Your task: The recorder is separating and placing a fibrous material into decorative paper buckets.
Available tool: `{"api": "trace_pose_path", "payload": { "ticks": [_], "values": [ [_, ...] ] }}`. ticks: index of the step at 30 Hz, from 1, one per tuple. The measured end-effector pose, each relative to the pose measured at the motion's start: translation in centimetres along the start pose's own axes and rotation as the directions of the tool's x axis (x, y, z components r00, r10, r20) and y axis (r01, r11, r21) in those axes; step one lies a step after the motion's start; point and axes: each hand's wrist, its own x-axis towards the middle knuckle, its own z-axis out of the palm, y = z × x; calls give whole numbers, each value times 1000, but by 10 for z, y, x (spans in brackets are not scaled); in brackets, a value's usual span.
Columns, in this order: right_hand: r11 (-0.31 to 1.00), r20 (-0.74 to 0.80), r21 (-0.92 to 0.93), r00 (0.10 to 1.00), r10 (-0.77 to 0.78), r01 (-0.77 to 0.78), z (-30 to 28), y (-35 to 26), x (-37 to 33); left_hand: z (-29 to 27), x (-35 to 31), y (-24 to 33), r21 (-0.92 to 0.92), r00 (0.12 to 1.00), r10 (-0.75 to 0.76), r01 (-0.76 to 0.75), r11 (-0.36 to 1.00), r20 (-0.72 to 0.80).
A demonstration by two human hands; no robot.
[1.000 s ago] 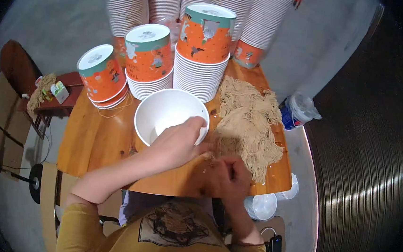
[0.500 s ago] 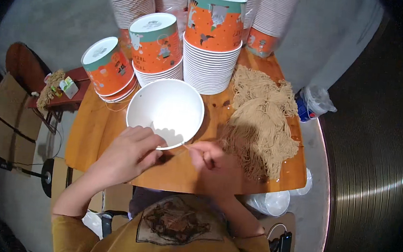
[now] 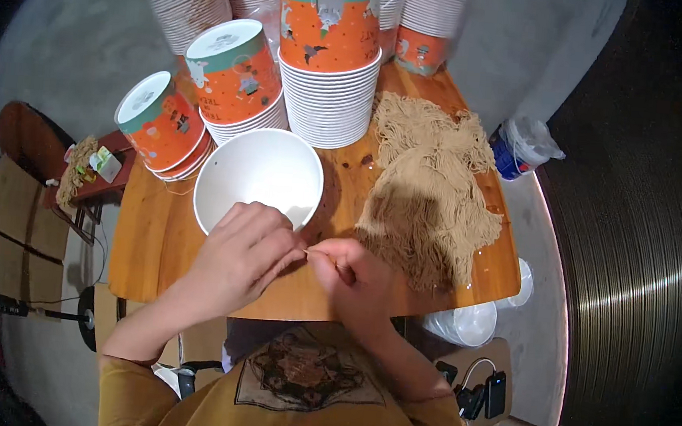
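Both hands (image 3: 246,242) meet at the near right side of the white tub (image 3: 223,180), the left hand's curved fingers covering its near rim; the right hand (image 3: 352,278) has thumb and forefinger pinched on a thin pale strand (image 3: 307,252). Whether the left hand grips anything is unclear. Half a second ago the hands were farther apart; a second ago the left hand reached inside the tub, and the small dark dot by its rim, then on the right, is now at the far left.

Beyond the hands, orange and green tubs (image 3: 330,24) stand upside down in nested stacks with ribbed white rims; their printed lettering is inverted, and the print on their bases is too small to read. Right of the hands lies soft, stringy beige yarn (image 3: 431,188) on the smooth wooden table (image 3: 161,255).
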Motion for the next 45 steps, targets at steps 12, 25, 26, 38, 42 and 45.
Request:
{"api": "trace_pose_path", "payload": {
  "ticks": [12, 25, 26, 38, 42, 45],
  "values": [
    [998, -90, -10, 994, 62, -63, 6, 30, 17, 2, 17, -7, -255, 751, -525, 641, 724, 400],
    [980, -141, -119, 974, -176, 160, 16, 41, 26, 5, 15, -12, -331, 793, -480, 599, 729, 375],
    [982, -146, -109, 974, -172, 157, 17, 40, 27, 6, 15, -15, -386, 783, -487, 617, 685, 387],
    [994, -70, -99, 996, -63, 55, 11, 36, 29, 13, 29, -37, -352, 754, -444, 632, 691, 484],
    [989, -103, -108, 988, -116, 105, -2, 29, 34, 8, 27, -36, -301, 885, -433, 466, 832, 173],
    [988, 32, -137, 997, -71, 75, -7, 16, 44, 3, 29, -33, -345, 904, -409, 425, 837, 122]
  ]
}}
